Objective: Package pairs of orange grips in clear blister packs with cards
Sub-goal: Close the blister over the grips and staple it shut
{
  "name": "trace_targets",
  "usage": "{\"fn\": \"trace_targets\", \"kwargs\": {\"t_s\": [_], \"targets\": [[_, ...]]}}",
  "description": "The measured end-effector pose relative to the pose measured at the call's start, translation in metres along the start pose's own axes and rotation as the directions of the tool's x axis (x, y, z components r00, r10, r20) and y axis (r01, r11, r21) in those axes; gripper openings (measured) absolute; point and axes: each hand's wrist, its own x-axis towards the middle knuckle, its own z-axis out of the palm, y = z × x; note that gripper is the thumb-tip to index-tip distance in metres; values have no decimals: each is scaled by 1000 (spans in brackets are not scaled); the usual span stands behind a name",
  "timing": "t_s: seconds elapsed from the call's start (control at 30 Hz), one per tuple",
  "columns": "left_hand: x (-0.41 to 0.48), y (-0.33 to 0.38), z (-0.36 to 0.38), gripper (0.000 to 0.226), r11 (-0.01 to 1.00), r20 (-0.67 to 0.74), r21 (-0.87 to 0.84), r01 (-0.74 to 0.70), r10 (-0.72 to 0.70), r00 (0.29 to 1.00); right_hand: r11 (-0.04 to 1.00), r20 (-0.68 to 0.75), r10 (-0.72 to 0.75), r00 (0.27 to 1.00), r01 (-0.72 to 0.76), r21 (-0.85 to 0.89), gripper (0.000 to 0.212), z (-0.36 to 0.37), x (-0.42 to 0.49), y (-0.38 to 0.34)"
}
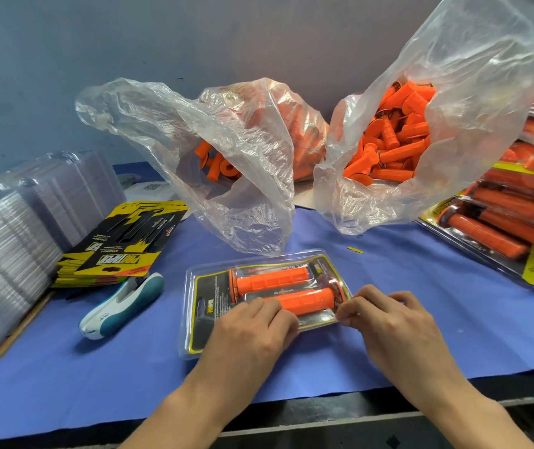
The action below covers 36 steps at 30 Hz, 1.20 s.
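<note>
Head: clear blister pack [190, 280] holds two orange grips [272, 280], card [209, 301] beneath.

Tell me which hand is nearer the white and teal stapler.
Left. The left hand holds the blister pack just right of the stapler; the right hand pinches the pack's far end.

One clear blister pack [190, 306] at lower centre holds two orange grips [272, 280]. Two plastic bags [226, 163] of loose grips, too many to count, fill the upper centre and upper right. At left: one stapler [123, 306], one stack of cards [120, 247], two stacks of empty shells [16, 247].
</note>
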Motion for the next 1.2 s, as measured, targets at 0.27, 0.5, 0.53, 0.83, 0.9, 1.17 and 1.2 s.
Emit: {"fn": "trace_targets", "kwargs": {"t_s": [0.27, 0.5, 0.53, 0.83, 0.9, 1.17, 1.2], "targets": [[-26, -41, -11, 22, 998, 16, 46, 45, -46, 999, 999, -46, -8, 999, 6, -43, 11, -1, 1, 11], [-36, -67, -16, 19, 998, 0, 28, 50, -50, 999, 998, -48, 39, 998, -42, -48, 16, -4, 0, 21], [-35, -66, -15, 20, 998, -5, 22, 55, -55, 998, 998, -45, 43, 998, -45, -41, 14, -3, 0, 22], [-34, -74, -21, 20, 995, 45, -1, 104, -104, 994, 981, -18, -159, 987, 156, -112, 17, 1, 0, 5], [-35, -76, -22, 22, 993, 58, -10, 119, -118, 991, 971, 28, -219, 975, 221, -90, 19, 6, 4, -7], [-37, -78, -17, 20, 983, 88, 13, 182, -182, 979, 976, 139, -189, 972, 202, -87, 50, 12, 21, -29], [-37, -76, -15, 19, 983, 84, 27, 181, -183, 980, 977, 141, -178, 974, 192, -90, 49, 11, 21, -30]]}}
